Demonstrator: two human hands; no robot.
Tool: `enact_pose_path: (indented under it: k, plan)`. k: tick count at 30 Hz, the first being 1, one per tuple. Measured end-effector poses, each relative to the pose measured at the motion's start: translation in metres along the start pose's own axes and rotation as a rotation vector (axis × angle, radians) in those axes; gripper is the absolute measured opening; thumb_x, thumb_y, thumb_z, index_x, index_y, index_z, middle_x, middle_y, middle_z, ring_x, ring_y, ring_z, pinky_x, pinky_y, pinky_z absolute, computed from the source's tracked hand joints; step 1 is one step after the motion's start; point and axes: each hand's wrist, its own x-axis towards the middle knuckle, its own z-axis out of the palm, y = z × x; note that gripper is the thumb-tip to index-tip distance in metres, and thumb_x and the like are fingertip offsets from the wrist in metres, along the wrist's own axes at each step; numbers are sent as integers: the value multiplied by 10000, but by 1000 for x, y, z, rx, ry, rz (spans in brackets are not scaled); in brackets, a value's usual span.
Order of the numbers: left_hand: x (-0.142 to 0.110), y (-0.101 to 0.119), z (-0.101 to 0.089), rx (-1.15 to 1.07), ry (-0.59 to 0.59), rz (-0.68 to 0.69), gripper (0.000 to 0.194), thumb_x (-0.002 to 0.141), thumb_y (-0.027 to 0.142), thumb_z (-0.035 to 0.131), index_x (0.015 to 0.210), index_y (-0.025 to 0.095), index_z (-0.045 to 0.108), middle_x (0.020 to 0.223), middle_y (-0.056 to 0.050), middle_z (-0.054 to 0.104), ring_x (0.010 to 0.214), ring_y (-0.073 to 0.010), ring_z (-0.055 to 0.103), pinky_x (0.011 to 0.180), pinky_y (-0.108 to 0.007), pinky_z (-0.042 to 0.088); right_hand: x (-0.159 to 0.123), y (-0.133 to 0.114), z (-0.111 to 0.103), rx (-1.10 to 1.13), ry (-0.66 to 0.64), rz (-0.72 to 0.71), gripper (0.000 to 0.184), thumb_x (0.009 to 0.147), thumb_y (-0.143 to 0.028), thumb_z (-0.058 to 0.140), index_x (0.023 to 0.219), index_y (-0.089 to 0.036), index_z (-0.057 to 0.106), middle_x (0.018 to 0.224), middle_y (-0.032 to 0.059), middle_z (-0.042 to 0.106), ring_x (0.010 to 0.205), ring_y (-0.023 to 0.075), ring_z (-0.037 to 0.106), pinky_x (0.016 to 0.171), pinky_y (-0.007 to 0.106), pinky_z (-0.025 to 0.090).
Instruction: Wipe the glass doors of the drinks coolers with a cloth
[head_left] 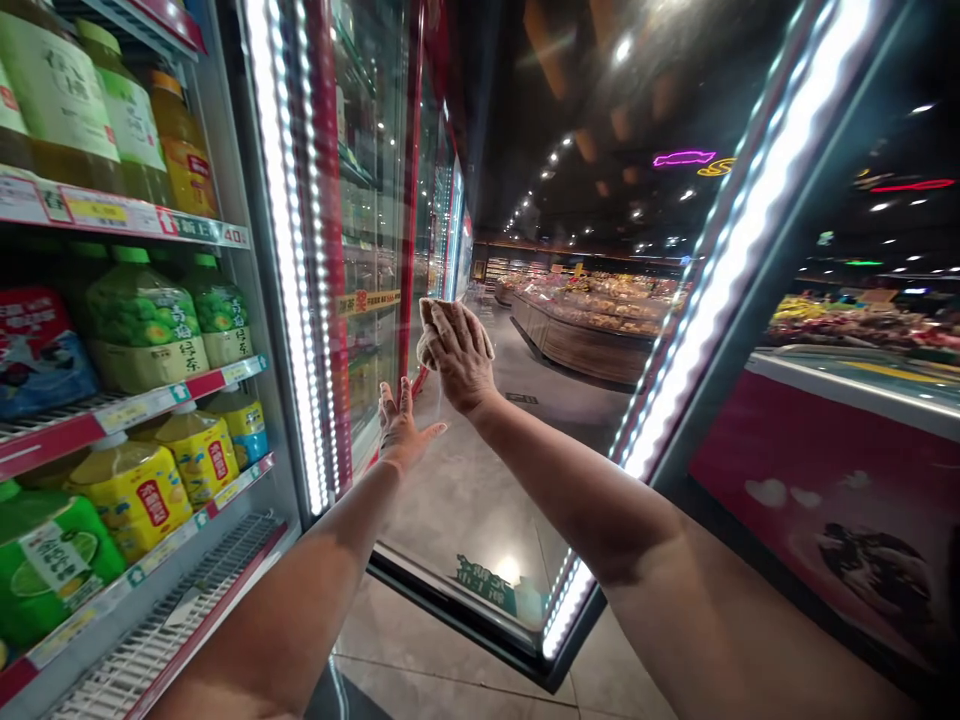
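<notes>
My right hand (pixel 457 352) presses a beige cloth (pixel 439 312) flat against the glass of an open cooler door (pixel 525 470). Its fingers lie spread over the cloth. Lower and to the left, my left hand (pixel 401 425) rests open on the same glass pane, fingers stretched upward. The door swings out toward me, with lit LED strips (pixel 720 270) along its frame edge. Both forearms reach forward from the bottom of the head view.
The cooler shelves (pixel 135 400) at left hold green, yellow and orange drink bottles with price tags. Through the glass I see a supermarket aisle, produce displays (pixel 592 310) and a red chest freezer (pixel 825 460). Tiled floor lies below the door.
</notes>
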Motion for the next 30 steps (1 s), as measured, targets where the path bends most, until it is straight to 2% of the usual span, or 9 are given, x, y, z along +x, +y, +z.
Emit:
enact_pose_path:
  k: [5, 10, 12, 15, 18, 21, 26, 28, 30]
  plan:
    - [2, 1, 0, 34, -16, -20, 1203, 722, 545, 814, 1660, 227, 131, 1731, -189, -53, 1602, -400, 5, 1291, -506, 174, 6, -4, 7, 24, -105, -158, 440, 1044, -238, 430, 1464, -215, 557, 1646, 23, 405, 1577, 235, 276, 1331, 472, 229]
    - [4, -2, 4, 34, 7, 7, 1208, 723, 569, 807, 1661, 245, 118, 1736, -170, -53, 1605, -392, 18, 1282, -528, 193, 18, -7, 11, -12, -31, -41, 485, 1039, -211, 418, 1517, -212, 496, 1672, 45, 349, 1595, 235, 220, 1337, 504, 194]
    - [4, -2, 4, 53, 2, -3, 1199, 719, 558, 814, 1658, 239, 141, 1736, -174, -47, 1606, -388, 12, 1282, -523, 194, 20, -9, 14, -3, -59, -71, 488, 1046, -230, 414, 1528, -220, 486, 1670, 31, 353, 1589, 234, 238, 1338, 490, 201]
    - [4, 1, 0, 74, -16, -15, 1162, 729, 528, 817, 1652, 221, 181, 1731, -195, -43, 1604, -392, 31, 1286, -506, 192, 23, -11, 17, 23, -130, -195, 483, 1043, -226, 433, 1522, -239, 493, 1651, 13, 394, 1570, 209, 292, 1334, 446, 225]
    - [5, 2, -4, 78, -51, -8, 1113, 772, 472, 788, 1656, 211, 164, 1726, -212, -53, 1602, -393, 57, 1284, -508, 200, 31, -12, 20, 18, -97, -169, 470, 1035, -190, 434, 1496, -227, 522, 1658, 31, 382, 1573, 193, 283, 1339, 437, 200]
    - [6, -4, -4, 76, -58, 21, 1071, 796, 392, 757, 1658, 215, 147, 1730, -192, -56, 1604, -373, 55, 1286, -508, 205, 36, -16, 28, 15, -47, -82, 453, 1042, -180, 399, 1465, -218, 556, 1671, 46, 348, 1583, 204, 257, 1342, 462, 179]
    - [8, -24, 0, 95, -37, 131, 982, 814, 312, 704, 1648, 171, 204, 1735, -162, -17, 1613, -316, 67, 1294, -453, 228, 33, -23, 49, 53, -156, -242, 429, 1014, -184, 489, 1422, -265, 593, 1624, 33, 445, 1553, 190, 333, 1327, 465, 230]
    - [9, -30, 1, 101, -36, 157, 969, 821, 295, 690, 1647, 152, 206, 1737, -154, -9, 1615, -299, 73, 1302, -427, 212, 35, -23, 55, 49, -145, -235, 433, 1010, -180, 493, 1424, -265, 590, 1617, 30, 460, 1550, 191, 341, 1324, 463, 238]
    - [11, -35, 2, 109, -44, 165, 966, 820, 281, 686, 1648, 160, 204, 1742, -129, 12, 1615, -291, 82, 1309, -420, 192, 38, -25, 60, 43, -100, -164, 446, 1020, -180, 460, 1444, -270, 570, 1631, 18, 439, 1563, 199, 312, 1328, 465, 230]
